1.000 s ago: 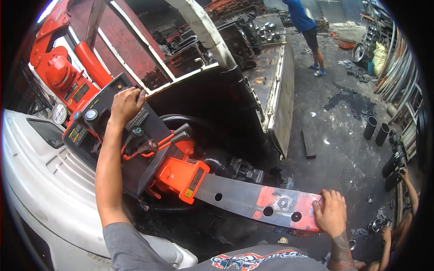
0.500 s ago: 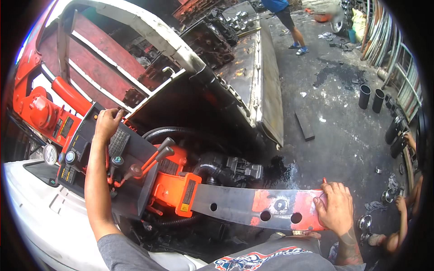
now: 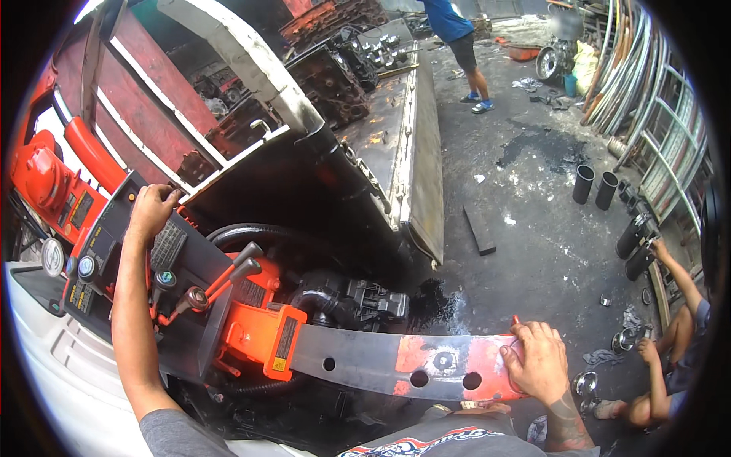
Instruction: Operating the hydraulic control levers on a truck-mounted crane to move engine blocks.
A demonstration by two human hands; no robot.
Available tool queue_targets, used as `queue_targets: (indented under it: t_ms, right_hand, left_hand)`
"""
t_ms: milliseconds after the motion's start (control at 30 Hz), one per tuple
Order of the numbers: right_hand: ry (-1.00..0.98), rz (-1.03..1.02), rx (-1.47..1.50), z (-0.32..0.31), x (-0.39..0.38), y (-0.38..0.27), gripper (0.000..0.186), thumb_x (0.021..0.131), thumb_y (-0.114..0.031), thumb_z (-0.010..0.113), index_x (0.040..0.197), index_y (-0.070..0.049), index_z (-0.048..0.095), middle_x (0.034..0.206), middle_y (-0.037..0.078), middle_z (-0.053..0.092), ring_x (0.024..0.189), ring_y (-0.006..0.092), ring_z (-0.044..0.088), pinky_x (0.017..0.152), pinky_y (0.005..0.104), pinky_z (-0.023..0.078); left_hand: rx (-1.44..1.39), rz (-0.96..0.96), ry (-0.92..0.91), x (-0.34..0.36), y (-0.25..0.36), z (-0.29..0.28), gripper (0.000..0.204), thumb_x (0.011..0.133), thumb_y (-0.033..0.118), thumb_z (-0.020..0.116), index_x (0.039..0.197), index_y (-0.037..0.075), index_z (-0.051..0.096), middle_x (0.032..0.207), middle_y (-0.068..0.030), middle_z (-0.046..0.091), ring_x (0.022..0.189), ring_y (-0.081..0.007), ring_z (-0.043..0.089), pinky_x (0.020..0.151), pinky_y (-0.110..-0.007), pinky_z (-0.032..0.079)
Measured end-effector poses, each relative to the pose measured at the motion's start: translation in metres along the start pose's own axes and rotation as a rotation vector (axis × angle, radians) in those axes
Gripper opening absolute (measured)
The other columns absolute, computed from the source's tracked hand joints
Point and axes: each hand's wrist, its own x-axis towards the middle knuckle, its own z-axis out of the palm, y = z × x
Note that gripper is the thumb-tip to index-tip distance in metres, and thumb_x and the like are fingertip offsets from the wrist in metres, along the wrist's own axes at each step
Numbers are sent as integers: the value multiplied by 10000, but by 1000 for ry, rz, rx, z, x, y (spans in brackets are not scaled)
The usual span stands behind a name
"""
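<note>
My left hand is closed on the upper edge of the crane's black control panel, above several red levers with dark knobs. My right hand grips the far end of a flat steel beam, grey with patches of red paint and round holes, which extends out of an orange housing. The orange crane arm stands at the left beside the white truck cab.
The truck bed holds engine blocks. A person in blue stands behind it. Another person's arm reaches among black cylinders at the right. Pipes and ladders lean along the right side. A dark bar lies on the floor.
The view has turned, shifting the crane, truck and floor leftward, with more of the crouching worker showing at right. The person in blue has shifted stance. Both my hands keep their holds.
</note>
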Motion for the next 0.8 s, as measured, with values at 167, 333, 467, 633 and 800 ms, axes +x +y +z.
queue_targets:
  t_ms: [167,333,467,633,800]
  right_hand:
    - [-38,-6,-15,1,0,0,392,810,-272,730,1107,-29,647,1091,156,635,1020,329,598,892,441,455]
    - [-21,-11,-25,2,0,1,394,819,-281,724,1113,-31,644,1080,145,641,1014,332,594,878,444,456]
    - [-31,-38,-25,4,0,0,389,823,-280,721,1110,-30,644,1085,144,640,1013,334,591,875,444,454]
    - [13,-22,-32,5,-1,-2,379,825,-269,717,1111,-31,645,1095,147,639,1022,335,588,893,439,446]
    - [-1,-20,-51,7,-4,-4,376,826,-253,713,1122,-31,642,1097,144,640,1026,336,588,898,437,443]
  left_hand:
    - [-41,-17,-54,1,3,-3,316,906,231,632,1004,-59,713,866,-247,706,823,-341,707,766,-411,526]
    - [-49,-25,-34,-1,5,-3,308,892,210,615,1013,-53,720,906,-237,717,886,-335,711,830,-400,528]
    - [-40,34,67,-4,2,1,328,889,240,607,978,-54,722,870,-236,710,840,-354,700,810,-414,523]
    - [-65,35,48,-2,-4,4,332,901,239,604,944,-70,715,863,-232,709,840,-354,691,809,-420,518]
    - [-149,22,28,2,-4,3,330,904,234,611,973,-71,717,872,-234,714,859,-349,695,824,-419,518]
